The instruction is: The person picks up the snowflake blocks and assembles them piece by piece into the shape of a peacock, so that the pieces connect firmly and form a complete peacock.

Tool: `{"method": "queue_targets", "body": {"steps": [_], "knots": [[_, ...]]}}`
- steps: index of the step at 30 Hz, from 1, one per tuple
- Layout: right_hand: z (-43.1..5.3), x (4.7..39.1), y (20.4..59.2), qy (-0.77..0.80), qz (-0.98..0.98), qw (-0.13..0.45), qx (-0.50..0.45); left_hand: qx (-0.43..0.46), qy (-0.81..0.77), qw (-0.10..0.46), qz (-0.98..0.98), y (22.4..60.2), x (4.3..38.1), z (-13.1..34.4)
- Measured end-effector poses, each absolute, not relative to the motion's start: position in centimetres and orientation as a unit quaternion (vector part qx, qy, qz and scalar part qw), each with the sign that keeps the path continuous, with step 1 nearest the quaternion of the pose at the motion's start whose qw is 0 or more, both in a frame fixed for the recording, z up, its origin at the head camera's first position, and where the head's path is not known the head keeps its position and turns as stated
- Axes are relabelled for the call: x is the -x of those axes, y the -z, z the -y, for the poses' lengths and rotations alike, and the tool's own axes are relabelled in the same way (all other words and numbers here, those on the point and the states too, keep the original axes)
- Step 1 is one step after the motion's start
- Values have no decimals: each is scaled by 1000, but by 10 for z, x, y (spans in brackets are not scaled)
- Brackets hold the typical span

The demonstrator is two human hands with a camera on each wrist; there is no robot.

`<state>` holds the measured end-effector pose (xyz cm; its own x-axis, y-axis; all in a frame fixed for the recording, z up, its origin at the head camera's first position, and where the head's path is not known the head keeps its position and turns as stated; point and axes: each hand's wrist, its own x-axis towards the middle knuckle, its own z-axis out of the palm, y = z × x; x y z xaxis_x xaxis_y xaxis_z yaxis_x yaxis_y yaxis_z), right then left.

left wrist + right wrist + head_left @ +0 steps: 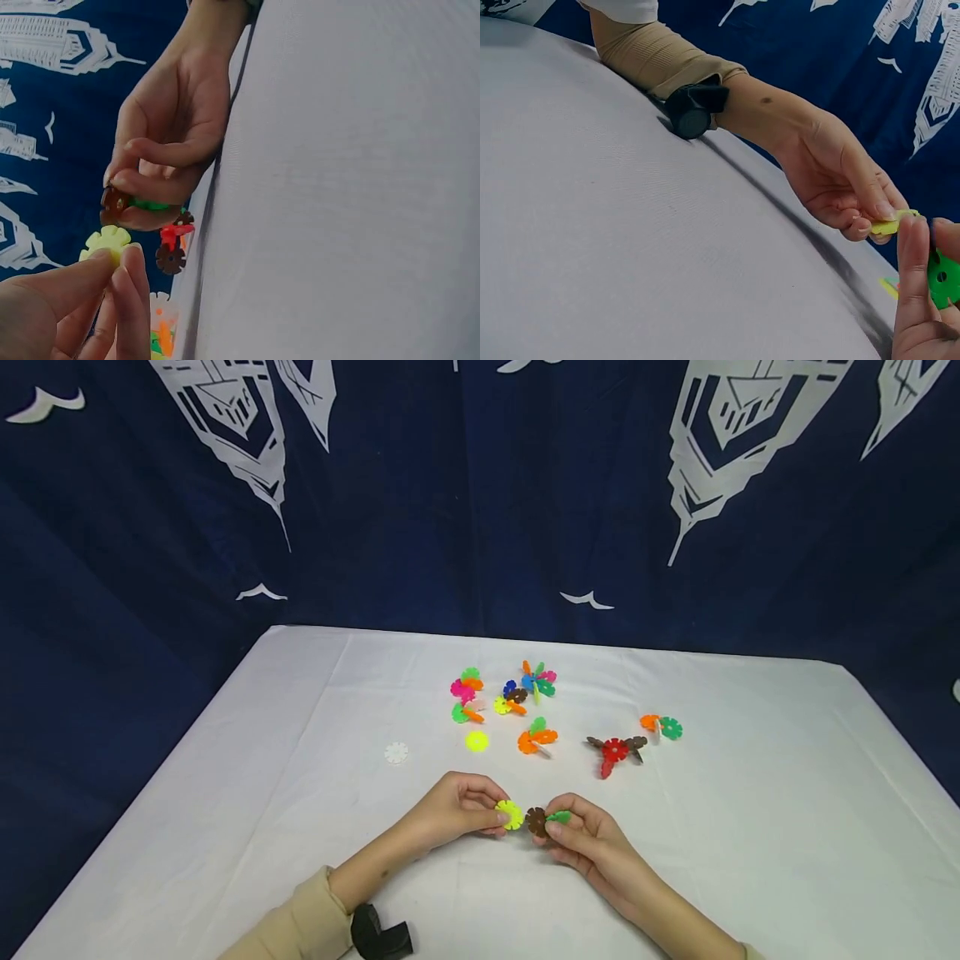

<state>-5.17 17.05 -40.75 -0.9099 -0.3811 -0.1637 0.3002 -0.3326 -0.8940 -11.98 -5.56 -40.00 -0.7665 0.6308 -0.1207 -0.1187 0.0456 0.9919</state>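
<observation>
My left hand [467, 806] pinches a yellow notched disc [510, 815] between thumb and fingers. Just to its right, my right hand [592, 843] holds a brown notched disc [536, 821] joined to a green one [559, 817]. The yellow and brown discs face each other with a small gap in the head view. From the left wrist view, the yellow disc [108, 240] appears below the brown disc [114, 204], whose green partner is partly covered by fingers. In the right wrist view, the green disc [943, 277] shows beside the right fingers, with the brown one mostly hidden.
Beyond the hands lie a loose white disc [396, 753], a loose yellow disc [477, 742] and several joined clusters. A red and brown cluster [615, 750] is nearest the right hand; an orange and green one [663, 727] sits farther right. A dark blue curtain [480, 510] hangs behind the white-covered table [750, 760].
</observation>
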Motion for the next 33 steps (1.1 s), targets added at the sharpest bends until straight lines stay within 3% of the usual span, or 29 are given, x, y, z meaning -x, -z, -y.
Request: {"method": "queue_targets", "body": {"steps": [7, 19, 33], "knots": [[-171, 51, 409, 760, -618, 196, 47, -237, -653, 263, -670, 401, 119, 56], [-172, 53, 409, 763, -612, 206, 32, -240, -665, 269, -654, 404, 120, 57], [-165, 50, 413, 771, -614, 160, 60, -259, -703, 262, -608, 413, 113, 51]]}}
